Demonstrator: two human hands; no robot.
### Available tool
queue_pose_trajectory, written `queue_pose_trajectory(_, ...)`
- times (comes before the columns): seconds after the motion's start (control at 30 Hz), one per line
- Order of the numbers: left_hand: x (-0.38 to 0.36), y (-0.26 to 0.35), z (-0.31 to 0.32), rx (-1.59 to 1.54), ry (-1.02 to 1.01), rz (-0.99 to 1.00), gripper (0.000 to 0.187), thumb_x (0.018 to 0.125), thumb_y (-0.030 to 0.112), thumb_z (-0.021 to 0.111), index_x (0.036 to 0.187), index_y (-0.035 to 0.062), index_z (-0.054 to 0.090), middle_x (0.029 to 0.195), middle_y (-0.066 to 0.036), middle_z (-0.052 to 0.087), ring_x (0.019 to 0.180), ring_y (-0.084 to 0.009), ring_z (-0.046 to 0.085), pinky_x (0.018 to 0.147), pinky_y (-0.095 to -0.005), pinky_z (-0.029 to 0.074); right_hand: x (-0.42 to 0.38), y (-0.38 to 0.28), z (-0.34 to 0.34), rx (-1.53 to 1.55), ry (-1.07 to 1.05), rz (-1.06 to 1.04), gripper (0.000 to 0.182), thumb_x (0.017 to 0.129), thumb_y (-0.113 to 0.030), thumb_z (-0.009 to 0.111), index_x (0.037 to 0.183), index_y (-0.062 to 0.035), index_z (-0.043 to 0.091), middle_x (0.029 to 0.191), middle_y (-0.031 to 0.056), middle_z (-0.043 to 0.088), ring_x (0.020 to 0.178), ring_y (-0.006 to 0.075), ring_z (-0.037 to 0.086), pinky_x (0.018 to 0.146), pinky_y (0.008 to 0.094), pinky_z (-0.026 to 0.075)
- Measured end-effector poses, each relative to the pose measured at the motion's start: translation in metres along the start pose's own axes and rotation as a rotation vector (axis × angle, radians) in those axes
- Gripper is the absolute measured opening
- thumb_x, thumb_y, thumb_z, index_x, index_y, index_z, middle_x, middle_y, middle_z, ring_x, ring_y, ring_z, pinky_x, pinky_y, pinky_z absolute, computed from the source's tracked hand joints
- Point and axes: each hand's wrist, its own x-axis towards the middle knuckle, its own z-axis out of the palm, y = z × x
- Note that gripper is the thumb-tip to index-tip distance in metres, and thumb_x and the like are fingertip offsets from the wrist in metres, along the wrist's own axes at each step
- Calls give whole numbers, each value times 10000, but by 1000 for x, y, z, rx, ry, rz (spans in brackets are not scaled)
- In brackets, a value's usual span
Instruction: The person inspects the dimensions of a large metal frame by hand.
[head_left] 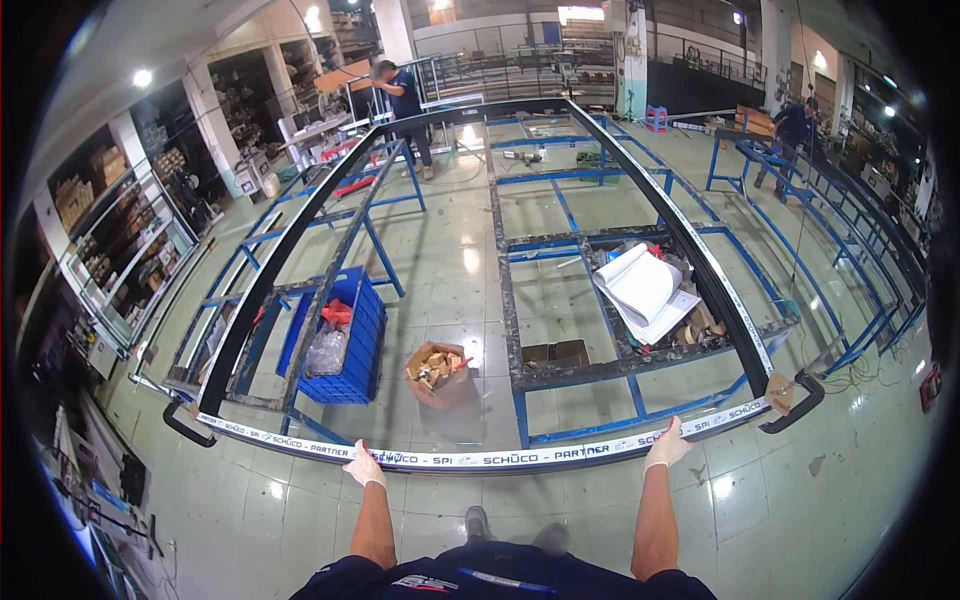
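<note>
A large black window frame (480,459), its edge covered in white tape printed with SCHÜCO and PARTNER, spans the view above blue metal work stands. My left hand (365,466), in a pale glove, is closed round its near bar left of the middle. Farther right on the same bar, my right hand (668,444), also gloved, grips it. A black handle (188,426) sticks out at the near left corner. Another black handle (800,402) is at the near right corner, beside a brown piece (785,390). The undersides of both hands' grips are hidden.
Under the frame stand a blue crate (370,345) and a box of wood scraps (437,378). Papers (640,290) lie over a bin on the right stand (515,330). One person (403,100) stands beyond the frame; another (792,130) is at the far right.
</note>
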Motion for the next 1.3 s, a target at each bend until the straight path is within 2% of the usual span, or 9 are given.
queue_pose_trajectory(0.37,-13,9,-1,-42,14,1,866,785,367,808,1377,-103,385,1190,-207,614,986,-295,650,858,-415,537,4,4,0,-54,13,15,724,863,-337,736,1352,107,440,1312,242,579,1125,344,613,957,423,505)
queue_pose_trajectory(0.47,-10,7,0,-54,5,-4,855,793,362,809,1374,-103,386,1179,-203,616,971,-288,651,849,-418,539,12,13,1,-62,18,-14,709,863,-320,741,1350,101,445,1302,231,585,1109,331,619,935,417,517)
queue_pose_trajectory(0.67,-16,12,-2,-62,-4,-3,863,803,356,807,1381,-115,372,1209,-218,613,979,-303,659,854,-422,548,-9,-9,-1,54,-11,0,675,859,-259,755,1360,72,447,1304,201,585,1078,298,624,869,405,542)
queue_pose_trajectory(0.9,-9,4,1,-74,12,25,899,796,359,813,1397,-126,355,1247,-241,604,1023,-326,662,877,-419,550,1,1,1,19,26,5,669,859,-247,750,1368,59,441,1306,198,582,1080,293,625,854,398,547)
queue_pose_trajectory(0.97,-10,4,2,-73,29,16,872,791,359,816,1373,-117,373,1208,-225,615,982,-313,667,841,-415,558,-4,-4,1,14,25,10,672,859,-247,749,1372,58,440,1299,198,584,1079,293,624,850,397,546)
queue_pose_trajectory(1.07,-14,10,2,-75,44,-28,838,786,341,819,1346,-105,384,1154,-200,624,928,-287,670,790,-404,564,-11,-12,-1,38,7,20,684,860,-267,746,1369,71,438,1288,205,586,1089,305,617,890,409,527)
queue_pose_trajectory(1.17,-18,13,0,-77,26,-27,843,785,328,819,1355,-106,376,1170,-202,622,945,-291,666,809,-405,562,3,3,1,-37,12,-34,689,859,-288,742,1347,93,442,1277,217,585,1100,318,608,940,418,498)
queue_pose_trajectory(1.3,-10,7,0,-86,12,-25,843,788,319,822,1357,-109,371,1184,-208,617,967,-299,661,835,-410,559,-5,-2,0,20,1,-27,711,853,-305,742,1341,112,437,1283,234,580,1123,333,601,977,426,478)
